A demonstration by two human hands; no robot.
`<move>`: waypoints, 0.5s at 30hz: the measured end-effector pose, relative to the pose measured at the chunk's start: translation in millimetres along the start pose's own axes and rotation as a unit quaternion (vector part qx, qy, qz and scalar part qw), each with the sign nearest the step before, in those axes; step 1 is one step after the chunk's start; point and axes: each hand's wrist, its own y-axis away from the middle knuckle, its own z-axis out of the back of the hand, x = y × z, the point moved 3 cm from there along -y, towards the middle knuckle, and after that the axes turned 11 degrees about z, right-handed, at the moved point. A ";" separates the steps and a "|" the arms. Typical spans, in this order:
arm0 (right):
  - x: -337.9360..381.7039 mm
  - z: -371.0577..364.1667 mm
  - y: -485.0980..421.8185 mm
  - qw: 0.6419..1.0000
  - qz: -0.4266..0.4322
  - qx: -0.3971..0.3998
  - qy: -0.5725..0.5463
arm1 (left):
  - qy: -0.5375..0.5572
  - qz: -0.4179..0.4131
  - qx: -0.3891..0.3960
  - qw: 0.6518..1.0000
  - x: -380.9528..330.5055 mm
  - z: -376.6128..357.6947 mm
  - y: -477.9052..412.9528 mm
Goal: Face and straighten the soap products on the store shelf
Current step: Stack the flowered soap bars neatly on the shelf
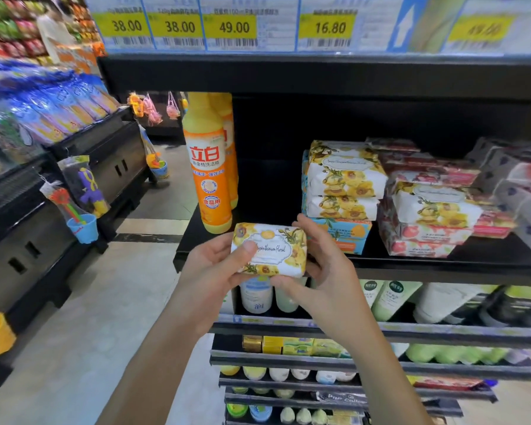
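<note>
Before the black shelf (411,265), both hands hold one yellow-flowered soap bar (269,250) label-up: left hand (218,265) fingers curled round its left end, right hand (322,268) curled round its right end, beside the stacked soap bars (344,179).

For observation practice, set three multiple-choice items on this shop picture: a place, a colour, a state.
1. The orange bottle stands A) left of the soap stacks B) right of them C) on the floor.
2. Flowers on the held soap bar are A) blue B) yellow C) purple.
3. That bar is A) on the shelf B) on the floor C) gripped by left hand and right hand.
1 A: the stacks lie to its right. 2 B: yellow blooms on the wrapper. 3 C: fingers curl round both ends.
</note>
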 end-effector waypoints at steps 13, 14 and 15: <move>10.4 18.7 0.1 0.990 -0.082 -0.047 -0.103 | 0.016 -0.034 -0.049 0.998 7.5 -24.6 16.0; 10.6 18.7 0.2 0.989 -0.080 -0.048 -0.113 | 0.021 -0.032 -0.048 0.998 7.3 -24.9 16.2; 10.6 18.7 0.1 0.988 -0.078 -0.049 -0.122 | 0.026 -0.031 -0.049 0.998 6.9 -24.7 16.6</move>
